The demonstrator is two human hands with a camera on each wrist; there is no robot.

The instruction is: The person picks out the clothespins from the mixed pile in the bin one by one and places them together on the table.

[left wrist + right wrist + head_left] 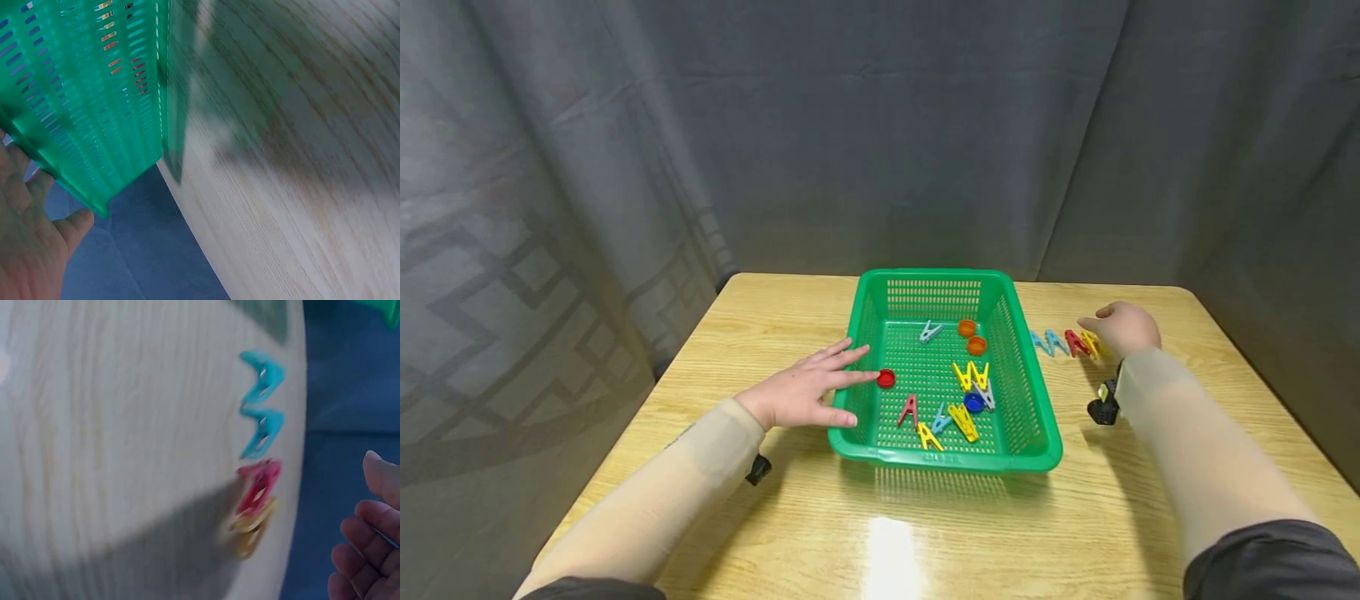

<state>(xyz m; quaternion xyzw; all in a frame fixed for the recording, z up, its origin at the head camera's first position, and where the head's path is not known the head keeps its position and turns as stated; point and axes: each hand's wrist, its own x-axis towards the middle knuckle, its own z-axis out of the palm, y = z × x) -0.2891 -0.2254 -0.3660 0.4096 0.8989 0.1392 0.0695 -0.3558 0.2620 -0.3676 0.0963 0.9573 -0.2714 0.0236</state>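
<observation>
A green plastic basket [1043, 408] stands on the table, holding several clothespins and some bottle caps. My left hand [812, 390] reaches over its left rim with the fingers spread; in the left wrist view the thumb and fingers lie along that rim. Right of the basket, a row of clothespins lies on the wood: two light blue ones [265, 430], a red one [259, 487] and a yellow one [255, 531]. My right hand [1126, 328] hovers beside the yellow end of this row, fingers loosely bent, and nothing shows in its grasp in the right wrist view.
Inside the basket lie a red cap [886, 379], a blue cap [973, 403], two orange caps [977, 346] and clothespins, among them a yellow clothespin [963, 423]. The wooden table [790, 533] ends at a grey curtain [880, 167] behind.
</observation>
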